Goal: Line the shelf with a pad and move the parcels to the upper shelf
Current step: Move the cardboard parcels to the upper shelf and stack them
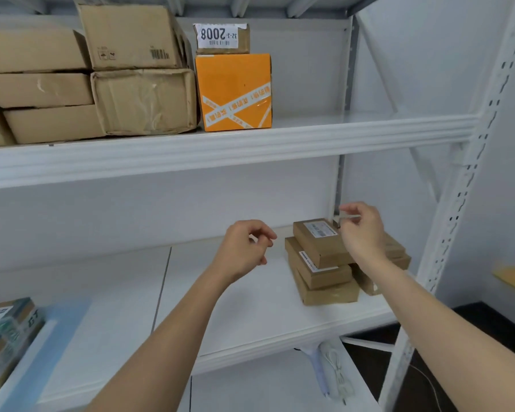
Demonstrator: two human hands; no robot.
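Head view: stacked parcels (321, 257) lie flat, long axes running back-left; both hands' fingers loosely curled, holding nothing.

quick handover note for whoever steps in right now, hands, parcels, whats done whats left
Left hand: empty, fingers loosely curled, above the lower shelf.
Right hand: at the top of the parcel stack, pinching something small; grip on a parcel unclear.
Upper shelf: boxes on the left, bare space right of the orange box.
Done: no pad visible there.
Left: lay pad, move stack up.
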